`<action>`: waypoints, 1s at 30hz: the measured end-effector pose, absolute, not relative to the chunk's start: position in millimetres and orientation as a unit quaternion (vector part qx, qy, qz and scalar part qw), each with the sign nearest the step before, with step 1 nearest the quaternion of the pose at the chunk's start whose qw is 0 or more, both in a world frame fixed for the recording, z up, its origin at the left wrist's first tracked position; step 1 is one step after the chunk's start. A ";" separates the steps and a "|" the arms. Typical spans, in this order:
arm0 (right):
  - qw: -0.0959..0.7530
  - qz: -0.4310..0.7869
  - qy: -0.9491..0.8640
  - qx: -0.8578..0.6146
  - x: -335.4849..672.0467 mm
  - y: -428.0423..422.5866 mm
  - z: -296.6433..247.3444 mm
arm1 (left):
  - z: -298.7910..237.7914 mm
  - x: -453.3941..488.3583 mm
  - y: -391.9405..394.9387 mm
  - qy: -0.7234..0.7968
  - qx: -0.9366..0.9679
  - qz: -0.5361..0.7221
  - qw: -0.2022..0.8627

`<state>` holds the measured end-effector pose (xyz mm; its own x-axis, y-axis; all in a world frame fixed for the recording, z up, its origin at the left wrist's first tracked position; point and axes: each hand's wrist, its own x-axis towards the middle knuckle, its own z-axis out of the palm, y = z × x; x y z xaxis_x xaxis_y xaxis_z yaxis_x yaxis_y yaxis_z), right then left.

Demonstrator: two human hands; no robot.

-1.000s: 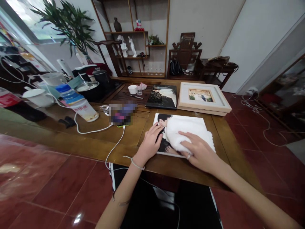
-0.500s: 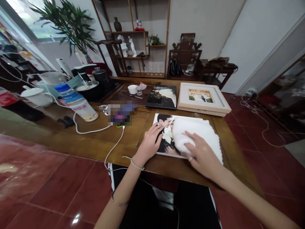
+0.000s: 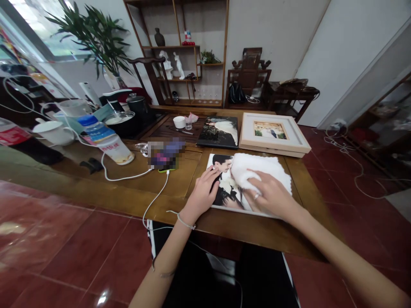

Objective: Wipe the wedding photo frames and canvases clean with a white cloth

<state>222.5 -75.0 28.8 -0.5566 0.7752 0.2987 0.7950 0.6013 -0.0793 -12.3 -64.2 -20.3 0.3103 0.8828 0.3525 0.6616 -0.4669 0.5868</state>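
A photo panel (image 3: 226,193) with a printed picture of two people lies flat near the table's front edge. On its left side rests my left hand (image 3: 204,188), fingers stretched out and apart, holding nothing. My right hand (image 3: 271,192) is closed on a fluffy white cloth (image 3: 269,164) and presses it on the panel's right half. The cloth hides much of the panel's upper right, and its edge hangs over the panel's right side.
Behind the panel lie a dark photo panel (image 3: 218,131) and a light wood picture frame (image 3: 274,133). To the left are a phone (image 3: 165,156) on a white cable, a tilted plastic bottle (image 3: 107,139), a cola bottle (image 3: 27,143) and a white cup (image 3: 54,130).
My right hand has moved the white cloth up and slightly left across the panel, uncovering more of its lower right. My left hand has stayed in place.
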 end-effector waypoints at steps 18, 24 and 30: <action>0.182 0.027 -0.917 -0.355 198.2 -137.2 25.4 | -22.1 -13.0 -62.4 0.484 0.798 0.319 0.164; 0.174 0.043 -0.917 -0.355 197.1 -125.1 29.1 | -22.5 -13.2 -61.7 0.481 0.799 0.323 0.161; 0.190 -0.013 -0.896 -0.402 212.3 -85.7 22.6 | -21.6 -12.4 -63.8 0.487 0.791 0.329 0.168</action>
<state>212.3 -85.7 22.6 -0.6049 0.7153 0.3499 0.7249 0.6766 -0.1298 -12.4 -63.8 -21.6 0.3093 0.8814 0.3569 0.6606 -0.4691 0.5861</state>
